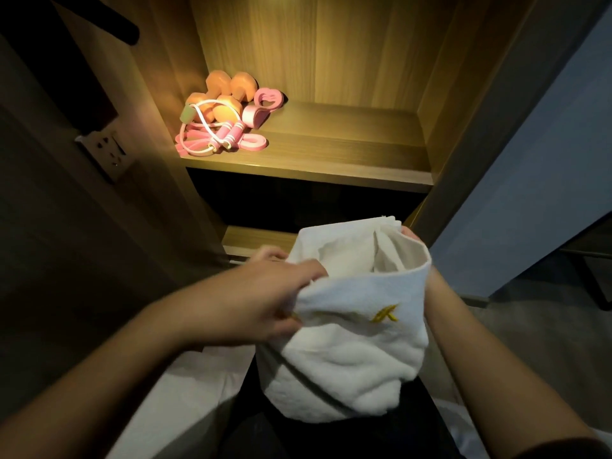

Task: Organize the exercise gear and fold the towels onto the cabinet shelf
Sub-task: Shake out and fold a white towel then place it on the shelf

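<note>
nearest you, the white terry towel with yellow stitching (351, 342) hangs half-folded: your left hand (265, 293) pinches its edge; your right hand (410, 234) is mostly hidden behind it, grip unclear. folding seems the step in hand; next, likely lift it over the front lip of the wooden cabinet shelf (347, 154), where room lies right of the pink and orange exercise gear (222, 117).

Dim room (warm glow), wall socket (106, 153), grey floor (530, 342).

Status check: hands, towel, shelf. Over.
Hands: left hand grips towel near edge; right hand holds far corner, mostly hidden. Towel part folded, off the shelf. Piled exercise gear at shelf's left, bare wood to its right.
</note>
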The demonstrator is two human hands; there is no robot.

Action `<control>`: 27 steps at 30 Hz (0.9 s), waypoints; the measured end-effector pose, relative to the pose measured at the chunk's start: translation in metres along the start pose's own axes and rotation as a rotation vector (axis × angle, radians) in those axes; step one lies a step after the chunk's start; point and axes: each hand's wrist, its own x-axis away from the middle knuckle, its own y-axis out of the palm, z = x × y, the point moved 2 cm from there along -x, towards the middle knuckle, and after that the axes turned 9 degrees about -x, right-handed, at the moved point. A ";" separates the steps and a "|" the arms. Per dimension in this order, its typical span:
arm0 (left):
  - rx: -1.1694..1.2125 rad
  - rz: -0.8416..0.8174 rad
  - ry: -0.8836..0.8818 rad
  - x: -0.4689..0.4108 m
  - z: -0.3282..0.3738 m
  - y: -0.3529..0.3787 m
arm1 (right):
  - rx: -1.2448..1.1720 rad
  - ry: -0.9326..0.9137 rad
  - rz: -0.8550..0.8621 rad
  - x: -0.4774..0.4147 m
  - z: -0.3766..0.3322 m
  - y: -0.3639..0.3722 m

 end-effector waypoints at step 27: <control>-1.220 0.379 -0.078 -0.018 -0.035 -0.266 | -0.113 -0.855 0.099 0.027 -0.330 0.024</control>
